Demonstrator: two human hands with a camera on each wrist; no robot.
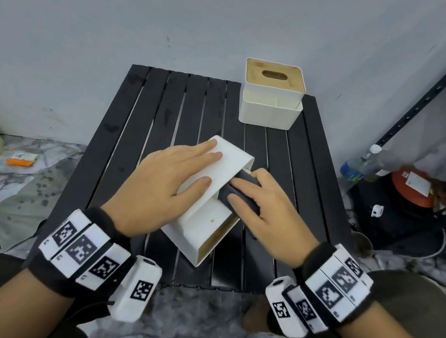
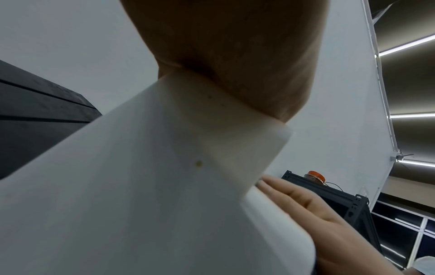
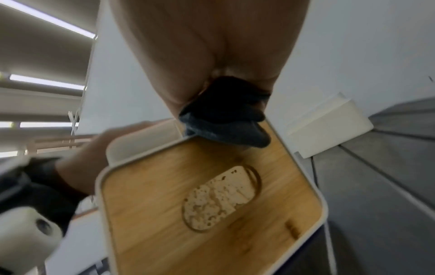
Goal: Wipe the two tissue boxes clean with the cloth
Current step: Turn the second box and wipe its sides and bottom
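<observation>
**Tipped tissue box held flat while the cloth works its side**

On the black slatted metal table (image 1: 167, 105), a white rectangular tissue box with a wooden lid (image 1: 218, 215) lies tipped on its side near the table's middle, the lid facing the right hand. The left hand (image 1: 167, 180) rests on the box's upward face with fingers straight and spread, pressing it down. The right hand (image 1: 264, 215) lies over a dark grey folded cloth (image 1: 236, 193), fingers laid almost flat on it, pushing it against the box's edge beside the lid (image 3: 188, 214). A small yellowish spot (image 2: 199, 163) marks the white side. The second white tissue box with a wooden slotted lid (image 1: 272, 94) stands upright at the table's far right corner, well apart. Right of the table, a black metal shelf rack (image 1: 437, 96) carries a clear plastic bottle (image 1: 366, 161) and an orange round container (image 1: 412, 187). Left of the table, an orange and white packet (image 1: 22, 158) lies on the marbled floor
</observation>
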